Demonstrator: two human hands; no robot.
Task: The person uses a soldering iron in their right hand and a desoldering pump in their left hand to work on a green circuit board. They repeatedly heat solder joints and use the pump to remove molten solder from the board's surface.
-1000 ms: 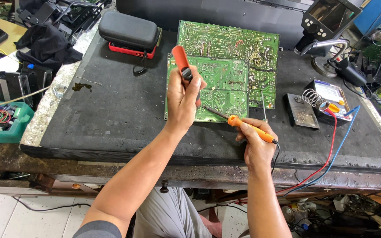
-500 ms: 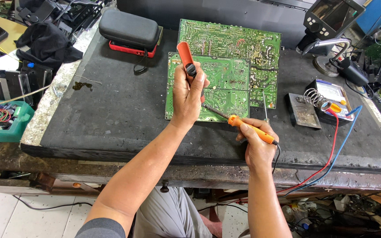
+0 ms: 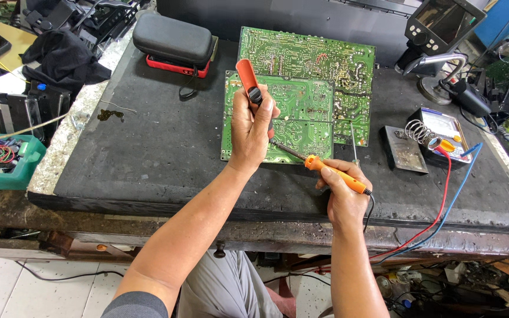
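My left hand (image 3: 252, 129) grips an orange desoldering pump (image 3: 247, 78) upright over the smaller green circuit board (image 3: 301, 115). My right hand (image 3: 341, 194) holds an orange-handled soldering iron (image 3: 332, 172); its metal tip reaches left onto the board's lower edge, just below my left hand. A larger green circuit board (image 3: 319, 59) lies behind, partly under the smaller one. Both boards rest on a dark mat (image 3: 148, 153).
A black zip case (image 3: 173, 40) lies on a red one at the back left. A coil iron stand (image 3: 417, 133) with a multimeter, red and blue leads, is at right. A small monitor (image 3: 443, 23) stands at back right. A green parts tray (image 3: 2, 162) sits at left.
The view has shifted a little. My left hand with the pump has moved slightly up and right over the board. The soldering iron stays in place.
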